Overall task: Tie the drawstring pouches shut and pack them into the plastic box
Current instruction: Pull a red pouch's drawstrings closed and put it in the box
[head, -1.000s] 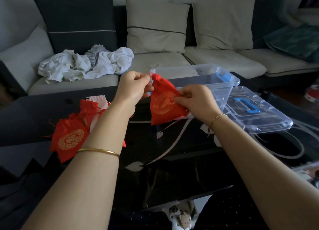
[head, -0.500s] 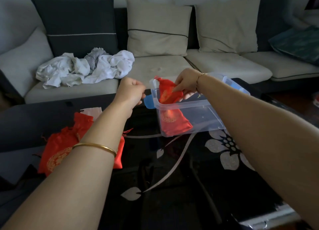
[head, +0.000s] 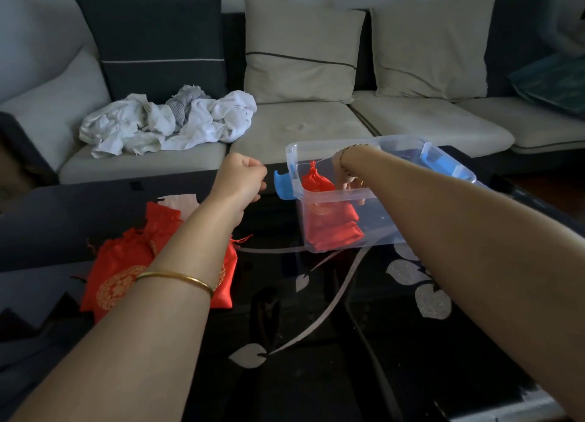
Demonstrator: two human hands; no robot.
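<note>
Red pouch [head: 317, 182] just beside right fingers [head: 347, 181]

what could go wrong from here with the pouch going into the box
1. A thin drawstring runs from the red pouch toward the right hand. If it snags there, lifting the hand out may drag the pouch from the plastic box.
2. The left arm hangs over the pile of pouches. A careless sweep may scatter them.

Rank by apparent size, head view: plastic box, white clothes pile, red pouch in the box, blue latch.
1. plastic box
2. white clothes pile, close behind; it lies farther off, so true size is unsure
3. red pouch
4. blue latch
</note>
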